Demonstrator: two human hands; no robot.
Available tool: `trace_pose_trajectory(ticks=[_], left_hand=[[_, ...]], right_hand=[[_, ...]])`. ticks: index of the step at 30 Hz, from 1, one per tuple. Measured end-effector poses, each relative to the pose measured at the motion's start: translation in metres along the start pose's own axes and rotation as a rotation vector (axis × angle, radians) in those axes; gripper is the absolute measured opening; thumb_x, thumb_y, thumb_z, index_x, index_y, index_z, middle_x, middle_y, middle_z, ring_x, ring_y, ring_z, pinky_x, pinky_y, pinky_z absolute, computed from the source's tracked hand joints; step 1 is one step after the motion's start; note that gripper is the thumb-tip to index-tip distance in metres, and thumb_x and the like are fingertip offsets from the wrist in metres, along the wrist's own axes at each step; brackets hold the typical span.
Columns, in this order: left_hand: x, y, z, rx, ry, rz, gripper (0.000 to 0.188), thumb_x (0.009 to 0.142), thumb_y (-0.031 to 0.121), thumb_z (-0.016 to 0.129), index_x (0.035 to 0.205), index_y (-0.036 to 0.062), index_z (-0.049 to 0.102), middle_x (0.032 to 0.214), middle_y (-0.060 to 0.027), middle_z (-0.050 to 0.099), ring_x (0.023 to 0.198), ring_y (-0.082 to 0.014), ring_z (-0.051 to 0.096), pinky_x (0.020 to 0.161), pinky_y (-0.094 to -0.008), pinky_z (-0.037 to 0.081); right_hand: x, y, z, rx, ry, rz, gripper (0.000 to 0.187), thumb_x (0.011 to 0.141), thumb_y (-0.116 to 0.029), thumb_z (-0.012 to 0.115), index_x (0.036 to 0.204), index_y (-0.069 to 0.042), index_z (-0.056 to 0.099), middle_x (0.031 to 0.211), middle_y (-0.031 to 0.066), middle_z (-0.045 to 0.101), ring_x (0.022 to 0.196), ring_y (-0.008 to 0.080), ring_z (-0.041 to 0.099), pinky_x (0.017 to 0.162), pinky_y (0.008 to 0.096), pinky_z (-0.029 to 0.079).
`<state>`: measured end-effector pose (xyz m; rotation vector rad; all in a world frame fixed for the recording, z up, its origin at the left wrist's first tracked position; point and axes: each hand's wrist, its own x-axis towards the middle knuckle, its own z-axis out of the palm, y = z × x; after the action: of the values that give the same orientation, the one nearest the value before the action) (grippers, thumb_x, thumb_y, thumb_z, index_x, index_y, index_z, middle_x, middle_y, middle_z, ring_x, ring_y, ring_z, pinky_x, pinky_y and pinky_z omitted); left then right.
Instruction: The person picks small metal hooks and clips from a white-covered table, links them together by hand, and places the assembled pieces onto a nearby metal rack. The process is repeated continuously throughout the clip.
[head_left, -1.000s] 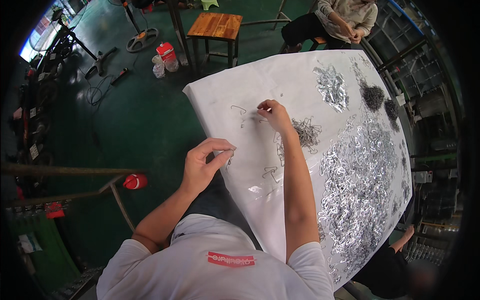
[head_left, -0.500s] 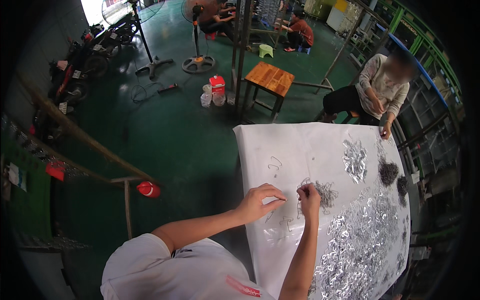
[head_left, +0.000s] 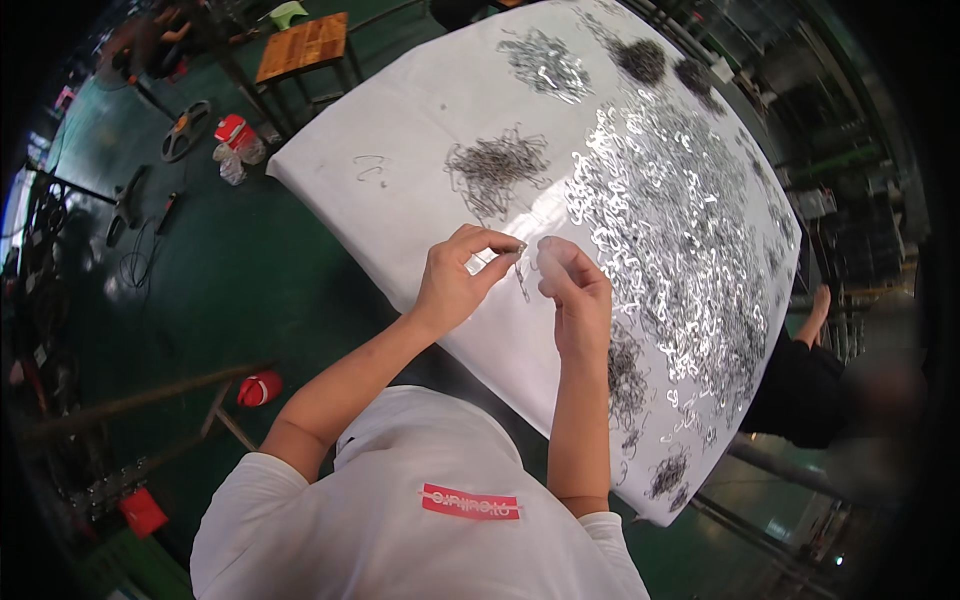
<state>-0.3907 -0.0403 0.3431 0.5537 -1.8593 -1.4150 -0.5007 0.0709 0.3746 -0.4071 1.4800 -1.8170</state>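
Observation:
Above the near left part of the white-covered table (head_left: 400, 230), my left hand (head_left: 455, 280) pinches a small metal piece between thumb and forefinger; its exact kind is too small to tell. Just below those fingertips shows a thin dark wire piece (head_left: 523, 283); whether it hangs or lies on the cover I cannot tell. Close by on the right is my right hand (head_left: 577, 290), its fingers curled together and slightly blurred, and anything in them is hidden. Beyond both hands lies a tangled pile of dark bent wire hooks (head_left: 495, 170).
A wide heap of shiny curved metal pieces (head_left: 680, 230) covers the table's right side. Farther off are a silver pile (head_left: 545, 65) and a dark clump (head_left: 640, 62). A wooden stool (head_left: 303, 47) stands past the far left corner. Another person's arm (head_left: 815, 315) is at the right.
The view has swung right and down over the table. My hands have left the dark wire pile and come nearer my body, closer together.

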Motion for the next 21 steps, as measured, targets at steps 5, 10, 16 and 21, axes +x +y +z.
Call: trace_pose_trajectory(ticks=[5,10,16,21], left_hand=[[0.000,0.007,0.029,-0.059,-0.044,0.038,0.018,0.078,-0.001,0.070,0.094,0.0050,0.071,0.088,-0.0051,0.070,0.083,-0.0175,0.063,0.072,-0.0297,0.050],[0.003,0.008,0.045,-0.019,-0.075,0.092,0.018,0.078,-0.001,0.070,0.094,0.0052,0.071,0.088,-0.0045,0.070,0.082,-0.0175,0.063,0.070,-0.0296,0.050],[0.014,0.006,0.054,0.019,-0.065,0.153,0.020,0.077,-0.002,0.071,0.095,0.0058,0.070,0.088,-0.0043,0.070,0.080,-0.0178,0.062,0.068,-0.0291,0.049],[0.014,-0.002,0.069,-0.032,-0.071,0.125,0.023,0.075,-0.004,0.071,0.095,0.0066,0.070,0.087,-0.0048,0.068,0.083,-0.0192,0.062,0.069,-0.0300,0.049]], right_hand=[[-0.005,0.004,-0.022,0.030,0.064,-0.040,0.009,0.083,-0.008,0.071,0.088,-0.002,0.067,0.106,0.0030,0.058,0.092,0.0103,0.053,0.079,0.0238,0.040],[-0.003,0.011,-0.031,0.051,0.154,-0.136,0.008,0.084,-0.007,0.069,0.089,-0.002,0.065,0.109,0.0042,0.056,0.098,0.0130,0.053,0.084,0.0266,0.042],[0.005,0.012,-0.032,0.015,0.199,-0.269,0.009,0.085,-0.006,0.068,0.091,-0.002,0.063,0.110,0.0050,0.052,0.099,0.0133,0.051,0.081,0.0278,0.044],[0.011,0.012,-0.034,0.075,0.252,-0.356,0.007,0.085,-0.003,0.067,0.090,-0.003,0.063,0.106,0.0044,0.051,0.097,0.0125,0.051,0.080,0.0277,0.045]])
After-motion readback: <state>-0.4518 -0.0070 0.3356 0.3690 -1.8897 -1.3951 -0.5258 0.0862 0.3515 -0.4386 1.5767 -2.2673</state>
